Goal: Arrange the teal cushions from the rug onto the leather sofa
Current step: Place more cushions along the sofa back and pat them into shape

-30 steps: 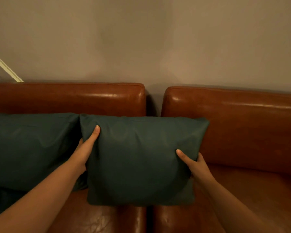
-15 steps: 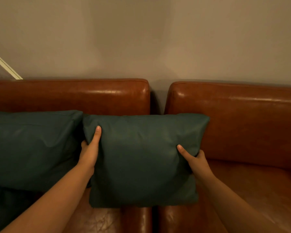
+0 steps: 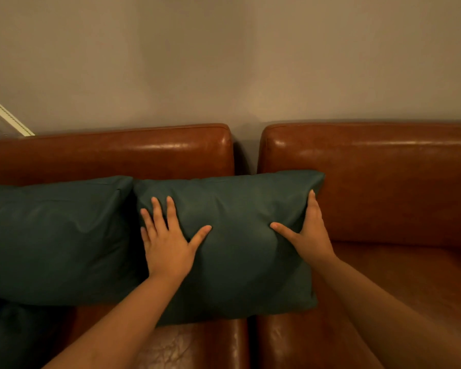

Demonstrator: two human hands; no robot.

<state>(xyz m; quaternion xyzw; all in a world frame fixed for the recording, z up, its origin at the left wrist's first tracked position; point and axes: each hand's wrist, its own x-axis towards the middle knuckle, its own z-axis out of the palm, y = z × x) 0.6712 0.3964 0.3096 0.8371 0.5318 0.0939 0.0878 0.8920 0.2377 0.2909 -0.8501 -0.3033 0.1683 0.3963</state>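
Note:
A teal cushion (image 3: 240, 249) leans against the backrest of the brown leather sofa (image 3: 383, 187), straddling the gap between its two back sections. My left hand (image 3: 168, 241) lies flat on the cushion's front near its left side, fingers spread. My right hand (image 3: 308, 230) presses the cushion's right edge, thumb on the front and fingers up along the side. A second teal cushion (image 3: 56, 235) leans on the backrest just to the left, touching the first. A third teal cushion (image 3: 8, 336) shows at the bottom left, partly under the second.
A plain beige wall (image 3: 224, 62) rises behind the sofa. A white slanted frame (image 3: 6, 115) shows at the far left above the backrest. The sofa's right seat (image 3: 397, 288) has bare leather.
My left hand has let go of the cushion's left edge and now lies flat on its front. My right hand has slid up along the right edge. The cushion sits further back against the backrest.

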